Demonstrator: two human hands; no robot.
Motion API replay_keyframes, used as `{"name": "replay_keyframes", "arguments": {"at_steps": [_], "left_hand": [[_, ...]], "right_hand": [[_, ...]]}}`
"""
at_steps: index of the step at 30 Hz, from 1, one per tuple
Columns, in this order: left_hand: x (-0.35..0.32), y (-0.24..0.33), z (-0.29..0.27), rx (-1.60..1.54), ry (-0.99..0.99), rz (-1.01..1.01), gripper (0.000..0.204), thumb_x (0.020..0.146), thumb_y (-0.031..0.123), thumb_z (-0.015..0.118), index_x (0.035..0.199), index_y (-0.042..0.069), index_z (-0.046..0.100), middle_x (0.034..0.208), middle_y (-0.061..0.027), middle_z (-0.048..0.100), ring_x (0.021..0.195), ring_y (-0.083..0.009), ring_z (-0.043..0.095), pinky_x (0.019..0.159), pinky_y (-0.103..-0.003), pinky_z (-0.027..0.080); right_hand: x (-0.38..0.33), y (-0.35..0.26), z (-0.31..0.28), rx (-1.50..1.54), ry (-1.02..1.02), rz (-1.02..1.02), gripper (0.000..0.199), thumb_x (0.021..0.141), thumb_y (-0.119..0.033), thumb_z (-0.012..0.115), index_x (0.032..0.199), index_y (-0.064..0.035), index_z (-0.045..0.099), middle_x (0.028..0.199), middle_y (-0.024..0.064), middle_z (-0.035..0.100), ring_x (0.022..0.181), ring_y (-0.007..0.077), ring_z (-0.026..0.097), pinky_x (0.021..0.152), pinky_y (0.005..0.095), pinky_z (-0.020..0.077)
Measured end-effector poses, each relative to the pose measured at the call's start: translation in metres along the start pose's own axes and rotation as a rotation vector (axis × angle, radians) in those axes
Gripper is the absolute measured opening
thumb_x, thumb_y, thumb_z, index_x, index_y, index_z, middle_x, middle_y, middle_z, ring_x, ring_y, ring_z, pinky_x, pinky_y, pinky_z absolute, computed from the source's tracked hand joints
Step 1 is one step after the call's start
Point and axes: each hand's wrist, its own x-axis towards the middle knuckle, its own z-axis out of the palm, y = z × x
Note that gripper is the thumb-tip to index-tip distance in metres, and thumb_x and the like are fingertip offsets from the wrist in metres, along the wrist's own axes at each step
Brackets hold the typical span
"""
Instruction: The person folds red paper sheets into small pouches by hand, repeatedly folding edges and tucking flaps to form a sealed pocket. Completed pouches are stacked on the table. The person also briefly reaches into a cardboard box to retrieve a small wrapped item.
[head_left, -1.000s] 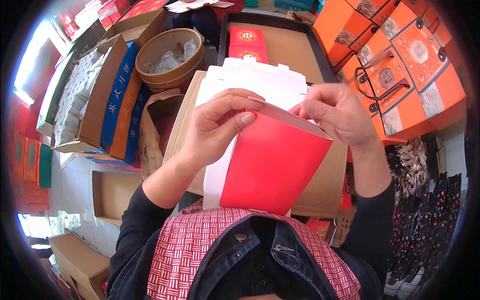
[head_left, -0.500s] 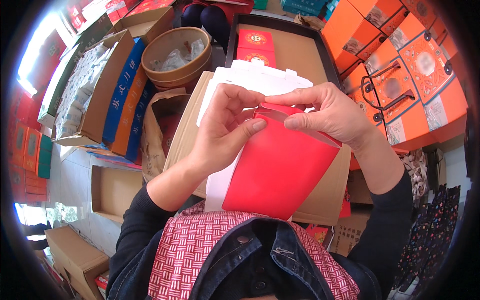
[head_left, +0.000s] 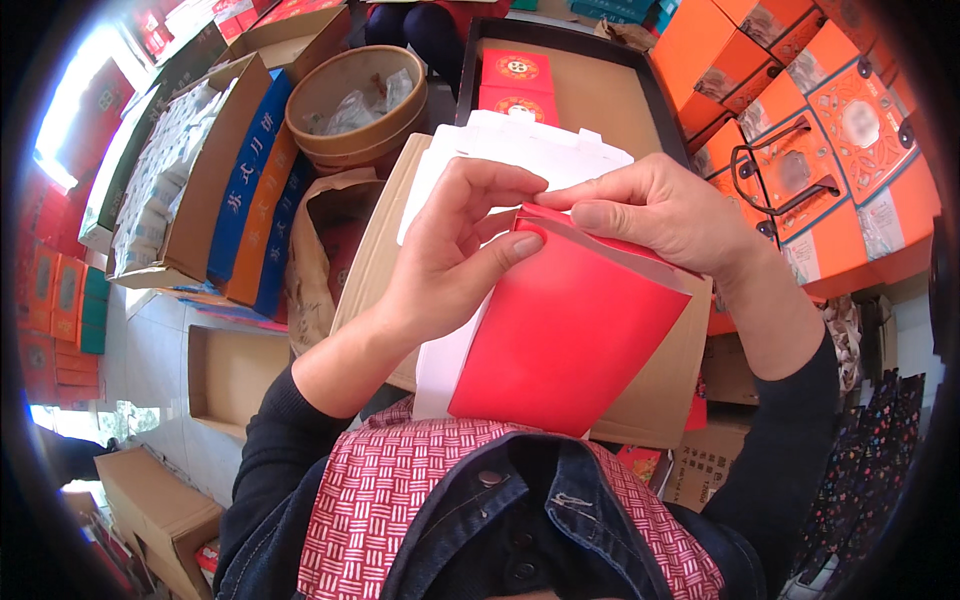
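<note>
Left hand: thumb and fingers closed in a pinch, thumb pointing right, index finger arched above it. Right hand: likewise pinching, thumb and index finger pointing left. Index fingertips lie close together. Left forearm slants up rightward; right forearm, up leftward.

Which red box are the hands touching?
The plain red carton, held at its top edge by the left hand and right hand; two red boxes in the black-rimmed tray have round emblems.
</note>
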Motion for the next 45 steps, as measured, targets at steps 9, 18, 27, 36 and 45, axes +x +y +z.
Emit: {"name": "replay_keyframes", "arguments": {"at_steps": [9, 18, 27, 36, 45], "left_hand": [[0.001, 0.001, 0.002, 0.015, 0.007, 0.011, 0.037, 0.086, -0.006, 0.059, 0.119, 0.000, 0.043, 0.121, -0.0113, 0.049, 0.118, -0.0194, 0.051, 0.099, -0.034, 0.046], [0.001, -0.002, 0.000, 0.007, -0.003, 0.005, 0.037, 0.088, -0.005, 0.058, 0.121, 0.001, 0.042, 0.121, -0.0101, 0.047, 0.119, -0.0186, 0.049, 0.099, -0.033, 0.046], [-0.001, -0.006, 0.000, 0.010, -0.007, 0.041, 0.042, 0.089, 0.009, 0.063, 0.125, 0.001, 0.041, 0.128, -0.0166, 0.048, 0.120, -0.0216, 0.052, 0.096, -0.034, 0.049], [-0.003, -0.006, -0.001, 0.076, -0.006, 0.053, 0.026, 0.089, -0.003, 0.057, 0.115, 0.001, 0.054, 0.128, -0.0123, 0.048, 0.119, -0.0198, 0.050, 0.096, -0.031, 0.047], [-0.001, -0.008, -0.002, 0.126, -0.024, 0.090, 0.019, 0.089, -0.002, 0.057, 0.108, 0.002, 0.060, 0.121, -0.0124, 0.053, 0.113, -0.0213, 0.056, 0.094, -0.032, 0.048]], "right_hand": [[0.005, -0.012, -0.006, -0.198, -0.006, -0.035, 0.030, 0.086, -0.024, 0.069, 0.104, -0.0008, 0.070, 0.087, 0.0088, 0.071, 0.078, 0.0106, 0.063, 0.072, 0.0257, 0.0501], [0.004, -0.001, 0.003, -0.188, 0.023, -0.087, 0.026, 0.090, -0.016, 0.063, 0.111, -0.0003, 0.067, 0.098, 0.0093, 0.070, 0.089, 0.0102, 0.063, 0.078, 0.0234, 0.0501], [0.006, -0.011, -0.005, -0.418, -0.049, -0.189, 0.024, 0.091, -0.013, 0.060, 0.109, 0.0001, 0.067, 0.092, 0.0104, 0.071, 0.081, 0.0117, 0.065, 0.073, 0.0249, 0.0503], [0.009, 0.000, 0.011, -0.536, 0.113, -0.414, 0.021, 0.087, -0.019, 0.061, 0.090, 0.0009, 0.069, 0.070, 0.0180, 0.063, 0.062, 0.0254, 0.061, 0.061, 0.0338, 0.0474], [-0.054, 0.025, -0.023, 0.037, 0.222, -0.167, 0.030, 0.090, -0.022, 0.063, 0.105, 0.0038, 0.067, 0.096, 0.0105, 0.068, 0.085, 0.0123, 0.062, 0.077, 0.0260, 0.0497]]}}
